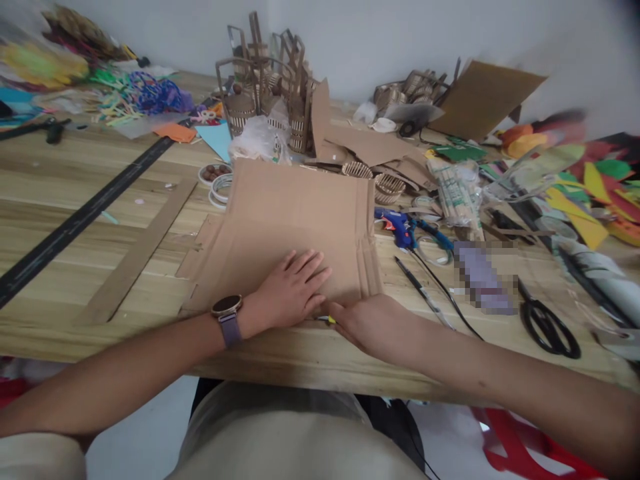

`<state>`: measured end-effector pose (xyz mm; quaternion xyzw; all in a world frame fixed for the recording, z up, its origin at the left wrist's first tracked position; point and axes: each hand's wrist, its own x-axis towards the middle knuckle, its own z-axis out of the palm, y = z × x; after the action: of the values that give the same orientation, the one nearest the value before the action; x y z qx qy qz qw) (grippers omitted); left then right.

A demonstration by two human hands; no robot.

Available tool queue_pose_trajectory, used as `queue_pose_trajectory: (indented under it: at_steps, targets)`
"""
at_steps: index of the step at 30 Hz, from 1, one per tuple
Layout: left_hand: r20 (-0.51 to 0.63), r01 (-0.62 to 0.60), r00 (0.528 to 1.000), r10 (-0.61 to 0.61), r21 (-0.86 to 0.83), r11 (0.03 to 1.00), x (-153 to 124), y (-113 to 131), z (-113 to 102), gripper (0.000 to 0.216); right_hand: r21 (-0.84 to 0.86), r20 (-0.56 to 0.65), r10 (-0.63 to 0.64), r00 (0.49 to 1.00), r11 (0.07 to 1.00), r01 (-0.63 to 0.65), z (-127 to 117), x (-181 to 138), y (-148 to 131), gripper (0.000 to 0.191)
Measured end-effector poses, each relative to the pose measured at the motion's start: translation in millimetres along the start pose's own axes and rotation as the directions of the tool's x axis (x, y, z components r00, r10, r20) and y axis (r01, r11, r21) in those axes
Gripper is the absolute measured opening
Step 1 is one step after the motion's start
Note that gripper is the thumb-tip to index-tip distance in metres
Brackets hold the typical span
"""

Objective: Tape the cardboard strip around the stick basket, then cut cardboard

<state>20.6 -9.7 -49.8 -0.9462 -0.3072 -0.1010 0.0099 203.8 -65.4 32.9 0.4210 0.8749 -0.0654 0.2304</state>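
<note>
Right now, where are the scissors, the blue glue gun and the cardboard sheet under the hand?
scissors [531,308], head view, where the black handles meet the blades.
blue glue gun [400,228], head view, on its body.
cardboard sheet [290,213], head view, on its bare middle.

Black scissors [549,325] far right; blue glue gun [400,227] mid-table; black ruler [85,217], brown strip [140,250] at left.
</note>
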Motion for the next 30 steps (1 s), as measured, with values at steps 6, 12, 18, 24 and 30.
queue_pose_trajectory:
  at_steps: [6, 12, 18, 24, 30]
  targets:
    - [0.001, 0.0, 1.0, 0.0, -0.005, 1.0, 0.3, 0.1, -0.2, 0.05, -0.035, -0.011, -0.003, 1.0, 0.999, 0.003, -0.3, 3.1, -3.6, 0.028]
    - [0.009, -0.008, 1.0, 0.008, -0.019, 1.0, -0.1, -1.0, -0.6, 0.052, -0.063, -0.017, -0.039, 0.999, 0.997, 0.038, -1.9, 4.6, -4.7, 0.03]
    - [0.007, -0.01, 1.0, 0.01, -0.031, 0.999, -2.1, -2.5, 0.5, 0.054, -0.054, 0.067, -0.039, 0.997, 0.998, 0.043, -4.6, -1.1, -0.8, 0.034]
    - [-0.005, -0.025, 1.0, 0.025, -0.04, 0.999, -3.4, -3.8, 1.3, 0.053, -0.068, 0.024, -0.026, 0.999, 0.997, 0.027, -4.2, -5.0, -2.0, 0.026]
    - [0.001, -0.03, 1.0, 0.03, -0.036, 0.999, -3.7, -3.4, -1.1, 0.055, -0.083, 0.025, -0.038, 0.999, 0.996, 0.04, 3.0, -9.8, 2.0, 0.026]
